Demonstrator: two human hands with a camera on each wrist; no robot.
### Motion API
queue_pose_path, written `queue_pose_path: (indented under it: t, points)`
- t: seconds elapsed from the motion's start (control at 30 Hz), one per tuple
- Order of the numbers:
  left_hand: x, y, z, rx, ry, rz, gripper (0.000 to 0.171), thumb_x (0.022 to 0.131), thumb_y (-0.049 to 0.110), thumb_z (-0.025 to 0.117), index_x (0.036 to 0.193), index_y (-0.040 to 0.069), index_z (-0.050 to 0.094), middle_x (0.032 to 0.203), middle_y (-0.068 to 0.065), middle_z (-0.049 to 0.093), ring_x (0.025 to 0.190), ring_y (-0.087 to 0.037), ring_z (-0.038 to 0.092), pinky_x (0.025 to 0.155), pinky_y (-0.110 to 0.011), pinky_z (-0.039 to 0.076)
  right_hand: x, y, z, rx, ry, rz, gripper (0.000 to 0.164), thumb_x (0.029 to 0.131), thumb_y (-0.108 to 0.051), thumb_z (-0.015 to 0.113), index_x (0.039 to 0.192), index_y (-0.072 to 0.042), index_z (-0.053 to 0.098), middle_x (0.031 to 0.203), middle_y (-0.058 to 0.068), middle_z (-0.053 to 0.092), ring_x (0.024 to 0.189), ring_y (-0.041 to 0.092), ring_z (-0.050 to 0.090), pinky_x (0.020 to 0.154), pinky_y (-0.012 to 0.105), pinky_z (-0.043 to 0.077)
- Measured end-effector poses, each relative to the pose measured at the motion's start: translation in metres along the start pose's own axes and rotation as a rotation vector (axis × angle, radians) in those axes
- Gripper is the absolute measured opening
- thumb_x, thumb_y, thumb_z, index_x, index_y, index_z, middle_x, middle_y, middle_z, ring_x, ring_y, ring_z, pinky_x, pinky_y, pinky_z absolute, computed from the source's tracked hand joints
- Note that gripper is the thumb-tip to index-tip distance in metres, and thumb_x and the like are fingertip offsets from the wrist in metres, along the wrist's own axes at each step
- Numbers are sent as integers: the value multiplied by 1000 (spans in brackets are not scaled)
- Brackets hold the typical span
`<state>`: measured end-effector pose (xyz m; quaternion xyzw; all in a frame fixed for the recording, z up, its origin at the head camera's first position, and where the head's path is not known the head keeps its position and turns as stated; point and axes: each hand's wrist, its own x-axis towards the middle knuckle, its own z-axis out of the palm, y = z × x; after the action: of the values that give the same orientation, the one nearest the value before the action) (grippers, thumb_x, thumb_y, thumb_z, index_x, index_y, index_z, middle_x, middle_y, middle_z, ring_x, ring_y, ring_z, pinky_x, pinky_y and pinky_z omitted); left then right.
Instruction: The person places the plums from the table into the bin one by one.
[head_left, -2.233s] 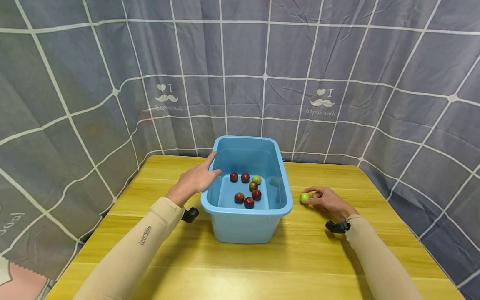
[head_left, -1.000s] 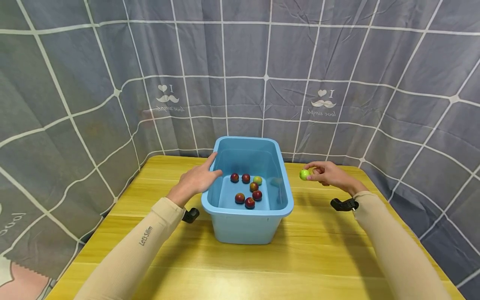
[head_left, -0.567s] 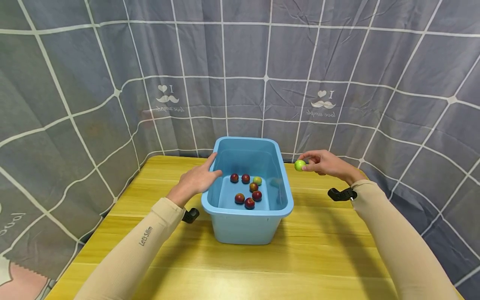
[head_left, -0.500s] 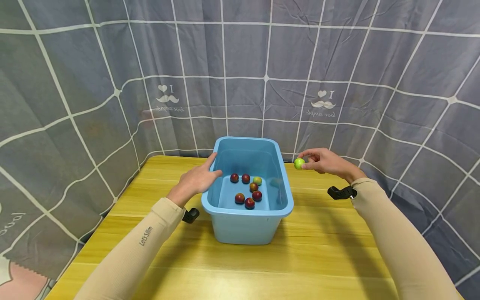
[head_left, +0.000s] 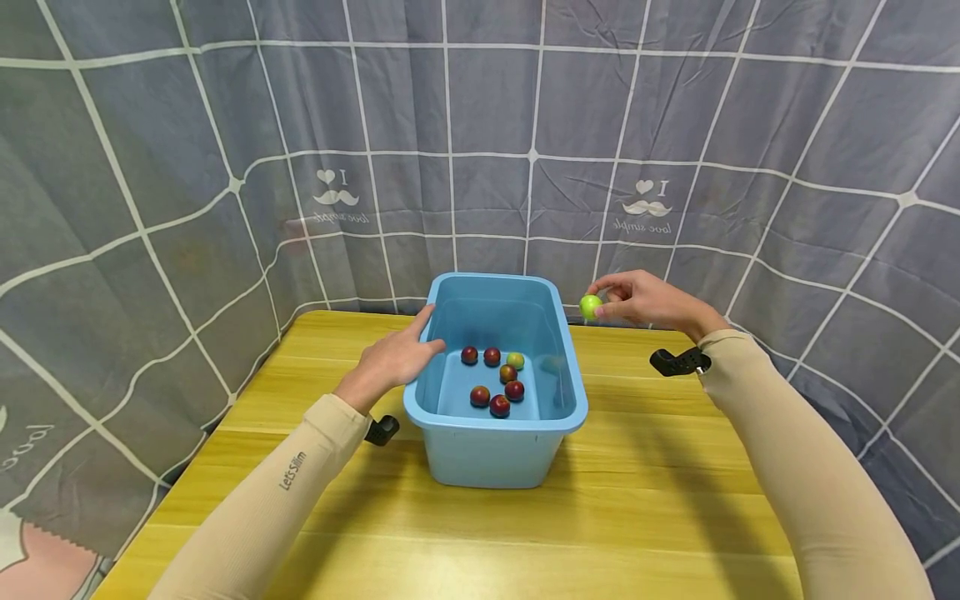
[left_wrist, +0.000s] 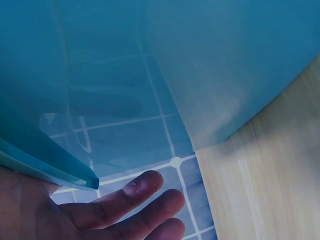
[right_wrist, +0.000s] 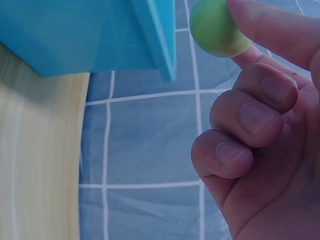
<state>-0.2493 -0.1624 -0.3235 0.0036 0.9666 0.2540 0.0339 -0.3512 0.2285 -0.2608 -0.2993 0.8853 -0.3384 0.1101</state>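
In the head view my right hand pinches a small green plum between thumb and index finger, raised beyond the right rim of a light blue plastic tub. The right wrist view shows the other fingers curled into the palm, below the plum. My left hand rests over the tub's left rim, thumb on the inner side. Its fingers reach out loosely, apart from the tub's outer wall. On the tub's floor lie several dark red plums and one yellow-green plum.
The tub stands on a yellow wood-grain table. A grey curtain with white grid lines hangs right behind the table and along both sides. Each wrist wears a black strap, below beige sleeves.
My right hand took the green plum from the table right of the tub, lifted it and brought it leftward and away from me towards the rim. The left hand and tub stay put.
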Motion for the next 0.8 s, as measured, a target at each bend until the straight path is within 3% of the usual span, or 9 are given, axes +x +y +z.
queue_pose_path:
  t: [0.2, 0.57, 0.8]
  points:
    - [1, -1, 0, -4, 0, -1, 76, 98, 55, 39, 162, 39, 2, 158, -14, 42, 119, -39, 60, 71, -44, 47, 6, -17, -3, -13, -3, -8, 36, 95, -29, 72, 126, -13, 65, 67, 6, 44, 53, 16, 36, 56, 30, 37]
    - [1, -2, 0, -3, 2, 1, 76, 98, 56, 39, 162, 39, 2, 157, -14, 43, 117, -38, 61, 69, -43, 47, 21, -40, -1, -85, -47, -38, 36, 96, -27, 70, 127, -11, 65, 67, 5, 45, 54, 15, 38, 57, 30, 39]
    - [0, -1, 0, 1, 2, -3, 76, 99, 56, 39, 162, 39, 2, 158, -14, 42, 121, -39, 59, 74, -46, 47, 32, -54, 4, -111, -84, -48, 35, 94, -31, 73, 124, -13, 68, 67, 3, 44, 55, 16, 39, 57, 30, 39]
